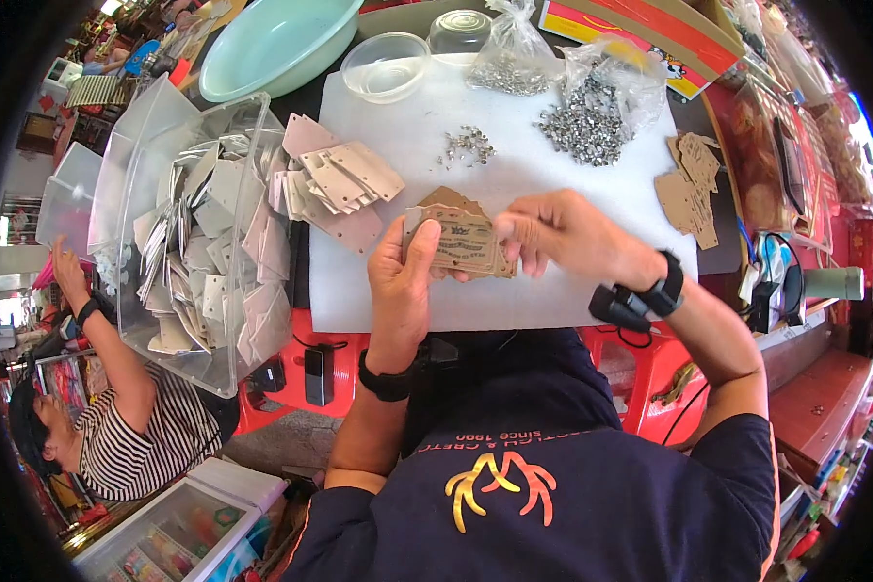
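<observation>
My left hand (pixel 404 272) grips a brown printed cardboard card (pixel 466 247) by its left edge, thumb on top. Just beyond it shows more brown card (pixel 446 196); whether that is held too or lies on the table, I cannot tell. At the card's right edge is my right hand (pixel 572 238), thumb and fingers pinched together; anything small between them is hidden. Farther off, a small scatter of shiny metal pieces (pixel 469 145) lies on the white sheet (pixel 378 301). A larger heap of metal pieces (pixel 582 131) spills from a plastic bag (pixel 640 87).
White cards (pixel 344 179) lie fanned at the left, beside a clear bin (pixel 252 335) full of similar cards. Brown cards (pixel 689 189) are at the right. A green basin (pixel 281 44), clear bowl (pixel 386 68) and knotted bag (pixel 509 58) stand behind. Another person (pixel 131 417) sits at the left.
</observation>
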Demonstrator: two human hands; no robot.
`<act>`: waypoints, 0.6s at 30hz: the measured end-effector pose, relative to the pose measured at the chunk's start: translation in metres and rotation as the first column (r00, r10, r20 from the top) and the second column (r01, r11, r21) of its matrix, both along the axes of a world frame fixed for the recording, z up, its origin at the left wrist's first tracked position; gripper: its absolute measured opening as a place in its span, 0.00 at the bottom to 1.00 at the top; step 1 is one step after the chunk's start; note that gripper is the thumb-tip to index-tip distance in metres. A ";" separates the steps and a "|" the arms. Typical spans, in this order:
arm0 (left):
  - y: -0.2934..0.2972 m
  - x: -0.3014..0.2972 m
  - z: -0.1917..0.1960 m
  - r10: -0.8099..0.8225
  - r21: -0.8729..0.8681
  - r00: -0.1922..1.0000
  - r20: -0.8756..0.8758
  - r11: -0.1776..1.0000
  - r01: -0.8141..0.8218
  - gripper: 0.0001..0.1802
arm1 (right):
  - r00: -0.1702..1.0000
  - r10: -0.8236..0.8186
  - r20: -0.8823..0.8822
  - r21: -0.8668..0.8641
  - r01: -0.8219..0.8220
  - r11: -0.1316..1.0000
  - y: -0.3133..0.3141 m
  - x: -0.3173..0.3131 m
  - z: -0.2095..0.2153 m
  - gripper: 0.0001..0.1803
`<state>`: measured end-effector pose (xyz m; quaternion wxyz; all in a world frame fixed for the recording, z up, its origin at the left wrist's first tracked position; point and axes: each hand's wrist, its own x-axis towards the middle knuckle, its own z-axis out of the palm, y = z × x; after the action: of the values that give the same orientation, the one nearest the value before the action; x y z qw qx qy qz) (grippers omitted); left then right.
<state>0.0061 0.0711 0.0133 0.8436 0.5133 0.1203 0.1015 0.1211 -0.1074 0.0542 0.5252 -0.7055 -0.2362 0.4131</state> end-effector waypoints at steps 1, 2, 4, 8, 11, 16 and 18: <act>0.002 -0.001 -0.001 0.000 -0.004 1.000 0.001 1.000 0.000 0.13 | 0.999 -0.002 0.054 -0.036 0.004 0.999 0.001 0.013 -0.002 0.17; 0.004 -0.003 -0.001 -0.003 -0.007 1.000 -0.003 1.000 0.003 0.13 | 0.994 -0.001 0.108 -0.071 0.009 0.997 0.002 0.025 -0.003 0.16; 0.008 -0.006 -0.003 0.001 -0.011 1.000 -0.008 1.000 -0.001 0.12 | 0.941 0.006 0.339 -0.081 0.023 0.996 0.008 0.045 -0.005 0.14; 0.011 -0.010 -0.009 -0.037 0.005 0.999 -0.013 0.999 0.037 0.11 | 0.677 0.102 0.729 -0.113 -0.027 0.993 0.019 0.067 -0.017 0.06; 0.010 -0.010 -0.008 -0.042 -0.005 0.999 -0.003 0.999 0.042 0.12 | 0.556 0.133 0.821 -0.132 -0.041 0.990 0.030 0.071 -0.025 0.05; 0.011 -0.011 -0.009 -0.046 -0.007 0.999 0.002 0.999 0.046 0.12 | 0.379 0.164 0.911 -0.150 -0.066 0.986 0.045 0.071 -0.028 0.05; 0.010 -0.012 -0.009 -0.057 0.010 0.998 -0.004 0.998 0.057 0.13 | 0.283 0.250 0.926 -0.242 -0.061 0.968 0.048 0.071 -0.030 0.05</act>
<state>-0.0060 0.0816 0.0040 0.8433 0.5211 0.1065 0.0773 0.1925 -0.0593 0.0242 0.1823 -0.8253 -0.5342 -0.0177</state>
